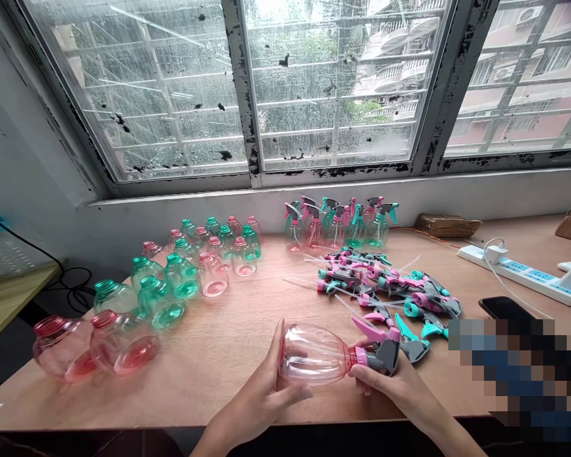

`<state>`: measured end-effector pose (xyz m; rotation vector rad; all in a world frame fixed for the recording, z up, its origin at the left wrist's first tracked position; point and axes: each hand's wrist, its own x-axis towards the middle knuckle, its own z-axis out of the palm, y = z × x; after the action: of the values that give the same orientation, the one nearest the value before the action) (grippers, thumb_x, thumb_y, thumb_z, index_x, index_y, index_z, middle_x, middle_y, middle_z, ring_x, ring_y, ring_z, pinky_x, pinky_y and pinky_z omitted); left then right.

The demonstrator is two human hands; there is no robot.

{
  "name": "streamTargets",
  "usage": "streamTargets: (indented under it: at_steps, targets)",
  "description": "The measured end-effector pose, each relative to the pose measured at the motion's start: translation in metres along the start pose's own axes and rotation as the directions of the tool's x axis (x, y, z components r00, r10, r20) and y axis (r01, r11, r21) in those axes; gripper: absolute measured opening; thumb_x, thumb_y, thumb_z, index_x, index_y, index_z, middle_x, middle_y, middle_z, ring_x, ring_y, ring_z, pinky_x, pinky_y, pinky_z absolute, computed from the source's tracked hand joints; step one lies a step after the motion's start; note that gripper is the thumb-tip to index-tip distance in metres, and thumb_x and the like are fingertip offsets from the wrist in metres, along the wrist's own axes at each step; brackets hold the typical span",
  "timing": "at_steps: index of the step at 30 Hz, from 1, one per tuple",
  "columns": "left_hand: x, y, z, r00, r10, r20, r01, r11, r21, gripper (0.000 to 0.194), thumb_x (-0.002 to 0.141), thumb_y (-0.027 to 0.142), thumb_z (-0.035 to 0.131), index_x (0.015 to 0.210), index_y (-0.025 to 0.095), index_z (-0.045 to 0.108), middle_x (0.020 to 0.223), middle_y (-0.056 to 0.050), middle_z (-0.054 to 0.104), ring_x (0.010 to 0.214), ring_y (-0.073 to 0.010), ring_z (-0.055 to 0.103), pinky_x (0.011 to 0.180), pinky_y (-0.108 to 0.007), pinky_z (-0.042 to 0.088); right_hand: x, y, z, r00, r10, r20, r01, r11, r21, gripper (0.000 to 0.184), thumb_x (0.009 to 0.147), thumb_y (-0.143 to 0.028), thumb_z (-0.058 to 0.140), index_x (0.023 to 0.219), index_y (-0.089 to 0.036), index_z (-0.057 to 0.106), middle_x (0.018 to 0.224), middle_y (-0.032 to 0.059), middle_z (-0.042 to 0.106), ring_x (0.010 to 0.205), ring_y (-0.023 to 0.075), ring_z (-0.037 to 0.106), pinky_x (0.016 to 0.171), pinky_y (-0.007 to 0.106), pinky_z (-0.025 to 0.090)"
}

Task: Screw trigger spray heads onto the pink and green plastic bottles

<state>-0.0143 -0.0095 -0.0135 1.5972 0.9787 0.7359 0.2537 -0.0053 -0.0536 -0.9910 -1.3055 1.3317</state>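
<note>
A clear pink spray bottle [316, 355] lies sideways between my hands above the front of the table. My left hand [266, 387] is wrapped round its base end. At the neck, the fingers of my right hand [385, 381] grip the pink collar, just below the grey and pink trigger head [385, 352]. The head sits on the bottle's mouth; I cannot tell how tightly. Right behind it lies a pile of loose trigger heads [385, 279] in pink, teal and grey, with thin clear tubes. Open pink and green bottles [171, 276] stand in rows at the left.
Several bottles with trigger heads [337, 228] stand upright by the wall. At the right are a white power strip [523, 273] with plugs, a black phone [511, 309] and a brown package [447, 225]. The table's front edge [171, 426] runs close to me.
</note>
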Motion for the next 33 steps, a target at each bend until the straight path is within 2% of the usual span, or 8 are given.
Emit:
streamTargets:
  at_steps: [5,8,11,15,22,26,29,33]
  targets:
    - [0.0001,0.0014,0.0004,1.0,0.014,-0.015,-0.013,0.999,0.049,0.098,0.088,0.035,0.071,0.159,0.03,0.004,0.155,-0.011,0.037,0.147,-0.0317,0.028,0.122,-0.046,0.021,0.0006,-0.0015,-0.0006,1.0,-0.009,0.0,0.009,1.0,0.013,0.027,0.082,-0.042,0.08,0.091,-0.019,0.069,0.057,-0.0011,0.07,0.051,0.0151,0.059,0.053,0.028,0.048]
    - [-0.0004,0.0003,0.0008,0.999,0.038,-0.017,-0.037,0.997,0.064,0.101,0.09,0.032,0.069,0.158,0.034,-0.004,0.164,-0.01,0.021,0.142,-0.0297,0.036,0.119,-0.044,0.027,0.0018,-0.0001,-0.0016,1.0,-0.02,0.021,0.02,1.0,-0.004,0.027,0.083,-0.043,0.078,0.089,-0.018,0.069,0.055,-0.0014,0.068,0.051,0.0146,0.058,0.053,0.028,0.047]
    - [-0.0007,-0.0011,0.001,1.0,0.024,0.008,-0.025,0.998,0.051,0.1,0.093,0.027,0.065,0.157,0.037,-0.012,0.157,-0.012,0.033,0.126,-0.0258,0.052,0.107,-0.042,0.04,0.0024,0.0021,-0.0024,0.999,-0.02,0.029,0.02,1.0,-0.006,0.028,0.083,-0.043,0.078,0.088,-0.017,0.068,0.055,-0.0013,0.068,0.052,0.0144,0.058,0.054,0.028,0.047]
    - [0.0001,-0.0006,0.0013,1.0,0.016,0.021,-0.017,0.999,0.043,0.108,0.09,0.028,0.07,0.156,0.036,-0.015,0.137,-0.01,0.052,0.122,-0.0254,0.054,0.104,-0.042,0.041,0.0009,0.0031,-0.0022,1.0,-0.015,0.015,0.015,1.0,0.009,0.03,0.083,-0.042,0.079,0.094,-0.017,0.067,0.057,-0.0011,0.069,0.052,0.0146,0.059,0.054,0.028,0.048]
    - [-0.0005,-0.0008,0.0007,1.0,0.001,0.019,-0.001,1.0,0.003,0.11,0.089,0.034,0.071,0.157,0.029,-0.014,0.152,-0.014,0.042,0.136,-0.0277,0.044,0.113,-0.043,0.034,-0.0001,-0.0002,-0.0012,1.0,-0.005,0.01,0.004,1.0,0.013,0.031,0.082,-0.043,0.08,0.094,-0.018,0.067,0.057,-0.0016,0.069,0.053,0.0145,0.059,0.055,0.027,0.048]
    - [-0.0002,-0.0058,-0.0015,0.999,0.035,0.011,-0.036,0.998,0.053,0.107,0.088,0.032,0.073,0.158,0.032,-0.008,0.165,-0.01,0.019,0.146,-0.0298,0.031,0.121,-0.047,0.023,0.0005,-0.0009,-0.0016,1.0,-0.015,0.012,0.015,1.0,-0.011,0.029,0.083,-0.043,0.078,0.093,-0.018,0.066,0.056,-0.0013,0.069,0.052,0.0151,0.059,0.055,0.028,0.046]
    - [0.0005,-0.0064,-0.0016,0.998,0.064,-0.005,-0.063,0.994,0.085,0.108,0.088,0.029,0.073,0.158,0.034,-0.009,0.168,-0.008,0.014,0.151,-0.0298,0.02,0.125,-0.049,0.014,0.0005,0.0013,-0.0018,1.0,-0.005,0.001,0.005,1.0,0.005,0.031,0.082,-0.043,0.079,0.095,-0.018,0.066,0.058,0.0,0.072,0.051,0.0154,0.06,0.054,0.029,0.048]
    - [0.0008,-0.0044,0.0001,0.998,0.056,0.002,-0.056,0.995,0.083,0.106,0.089,0.026,0.07,0.157,0.036,-0.011,0.166,-0.01,0.018,0.14,-0.029,0.042,0.12,-0.049,0.026,0.0005,0.0048,-0.002,1.0,-0.013,0.002,0.013,1.0,0.016,0.032,0.082,-0.042,0.08,0.097,-0.018,0.064,0.058,-0.0004,0.072,0.051,0.0144,0.06,0.054,0.028,0.049]
